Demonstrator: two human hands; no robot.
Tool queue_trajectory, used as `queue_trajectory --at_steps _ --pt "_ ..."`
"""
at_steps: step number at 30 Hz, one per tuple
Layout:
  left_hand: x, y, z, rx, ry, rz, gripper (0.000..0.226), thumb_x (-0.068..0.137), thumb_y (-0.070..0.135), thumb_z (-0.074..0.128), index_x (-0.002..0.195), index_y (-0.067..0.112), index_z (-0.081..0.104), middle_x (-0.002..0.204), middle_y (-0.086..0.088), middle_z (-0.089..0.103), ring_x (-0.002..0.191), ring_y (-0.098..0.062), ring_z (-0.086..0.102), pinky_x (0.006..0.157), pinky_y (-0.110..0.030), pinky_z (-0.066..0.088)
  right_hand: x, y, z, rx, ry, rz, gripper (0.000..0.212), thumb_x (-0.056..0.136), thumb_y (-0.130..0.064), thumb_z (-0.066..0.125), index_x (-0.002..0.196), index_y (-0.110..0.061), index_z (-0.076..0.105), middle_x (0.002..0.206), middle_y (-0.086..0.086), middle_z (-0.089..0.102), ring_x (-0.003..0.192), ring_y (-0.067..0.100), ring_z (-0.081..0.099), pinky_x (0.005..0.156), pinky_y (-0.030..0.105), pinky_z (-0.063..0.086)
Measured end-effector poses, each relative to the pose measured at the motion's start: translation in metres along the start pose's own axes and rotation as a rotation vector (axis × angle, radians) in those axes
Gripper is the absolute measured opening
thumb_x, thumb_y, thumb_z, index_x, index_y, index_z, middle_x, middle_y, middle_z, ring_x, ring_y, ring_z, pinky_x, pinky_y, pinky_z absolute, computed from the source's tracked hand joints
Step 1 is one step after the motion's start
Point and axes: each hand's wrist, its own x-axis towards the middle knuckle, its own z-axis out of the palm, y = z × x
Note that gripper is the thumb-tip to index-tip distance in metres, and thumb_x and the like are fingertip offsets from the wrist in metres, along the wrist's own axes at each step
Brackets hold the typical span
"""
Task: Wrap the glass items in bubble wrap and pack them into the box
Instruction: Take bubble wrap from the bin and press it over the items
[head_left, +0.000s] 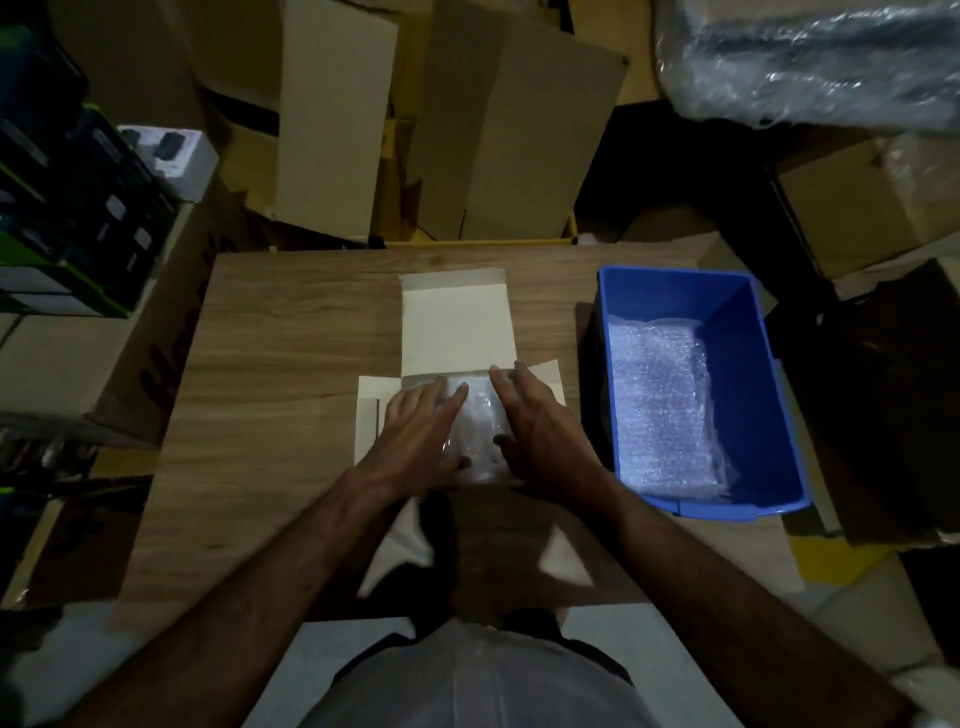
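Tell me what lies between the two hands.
Head view: a clear bubble-wrapped bundle lies between left hand and right hand, inside the open white cardboard box.

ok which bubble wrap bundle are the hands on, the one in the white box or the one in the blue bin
The bubble-wrapped bundle in the open white box: left hand and right hand rest on it. The bubble wrap in the blue bin lies untouched.

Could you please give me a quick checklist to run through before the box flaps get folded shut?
1. Bubble-wrapped bundle sits inside the white box: ok.
2. Both hands on the bundle, left hand and right hand: ok.
3. Lid flap open and lying flat: ok.
4. Side flaps clear of the bundle: ok.
5. Glass fully covered by wrap: cannot tell.
6. Spare bubble wrap ready in the blue bin: ok.
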Motion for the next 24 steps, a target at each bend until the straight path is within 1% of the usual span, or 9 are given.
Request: queue_trajectory --at_steps 2,6,10,12,15,17,19,21,24 --pt "0.004 0.014 -0.002 -0.001 0.067 0.000 0.100 0.082 0.056 0.068 0.160 0.018 0.018 0.167 -0.017 0.014 0.152 -0.035 0.018 0.120 -0.049 0.017 -0.007 0.008 -0.008 0.015 0.069 0.012 0.086 0.092 -0.029 0.068 0.160 -0.013 0.019 0.164 0.023 0.018 0.146 0.037 0.034 0.109 0.041 0.045" --pt "0.015 0.050 -0.002 0.026 0.226 0.065 0.094 0.084 0.055 0.066 0.158 0.013 0.027 0.163 -0.019 0.025 0.148 -0.034 0.030 0.116 -0.048 0.030 -0.025 0.038 -0.023 0.057 0.156 0.075 0.089 0.086 -0.025 0.068 0.159 -0.012 0.019 0.163 0.029 0.017 0.145 0.044 0.033 0.107 0.048 0.047" --pt "0.031 0.093 0.001 -0.030 0.311 0.114 0.078 0.090 0.051 0.055 0.155 0.013 0.035 0.162 -0.021 0.027 0.147 -0.034 0.032 0.117 -0.047 0.033 -0.050 0.075 -0.036 0.076 0.269 0.170 0.079 0.092 -0.028 0.060 0.160 -0.012 0.023 0.163 0.028 0.018 0.148 0.041 0.029 0.115 0.044 0.036" --pt "0.039 0.116 0.002 -0.063 0.337 0.158 0.072 0.093 0.045 0.052 0.154 0.010 0.036 0.161 -0.023 0.028 0.146 -0.036 0.031 0.117 -0.049 0.032 -0.065 0.097 -0.038 0.064 0.273 0.186 0.078 0.093 -0.032 0.055 0.161 -0.016 0.020 0.165 0.026 0.016 0.148 0.042 0.028 0.113 0.045 0.038" --pt "0.053 0.149 0.004 -0.114 0.408 0.250 0.063 0.096 0.037 0.049 0.149 0.003 0.044 0.158 -0.024 0.033 0.146 -0.036 0.031 0.117 -0.050 0.029 -0.086 0.129 -0.040 0.036 0.214 0.217 0.083 0.093 -0.034 0.060 0.162 -0.018 0.017 0.166 0.025 0.012 0.148 0.042 0.028 0.108 0.045 0.041" --pt "0.063 0.169 0.003 -0.159 0.382 0.256 0.065 0.095 0.040 0.048 0.149 0.005 0.046 0.158 -0.024 0.034 0.146 -0.034 0.030 0.117 -0.046 0.026 -0.097 0.147 -0.041 0.005 0.143 0.246 0.091 0.091 -0.035 0.066 0.162 -0.019 0.012 0.167 0.023 0.008 0.150 0.040 0.026 0.106 0.044 0.044" --pt "0.075 0.182 0.007 -0.127 0.327 0.257 0.067 0.093 0.041 0.047 0.151 0.007 0.043 0.159 -0.025 0.031 0.147 -0.036 0.030 0.117 -0.045 0.021 -0.104 0.163 -0.043 -0.029 0.038 0.249 0.098 0.088 -0.037 0.069 0.163 -0.020 0.007 0.167 0.023 0.004 0.150 0.039 0.024 0.107 0.045 0.043" --pt "0.086 0.191 0.014 -0.080 0.273 0.246 0.069 0.092 0.039 0.044 0.152 0.006 0.041 0.161 -0.027 0.026 0.148 -0.041 0.030 0.117 -0.049 0.021 -0.106 0.179 -0.042 -0.057 -0.069 0.255 0.105 0.086 -0.041 0.072 0.163 -0.021 0.004 0.167 0.023 0.001 0.151 0.039 0.022 0.111 0.042 0.039" --pt "0.097 0.194 0.024 -0.009 0.199 0.209 0.070 0.090 0.033 0.043 0.153 0.004 0.038 0.162 -0.030 0.019 0.147 -0.048 0.027 0.114 -0.061 0.030 -0.100 0.198 -0.042 -0.101 -0.232 0.318 0.115 0.081 -0.052 0.076 0.162 -0.022 0.000 0.166 0.025 -0.001 0.149 0.040 0.023 0.113 0.044 0.037"
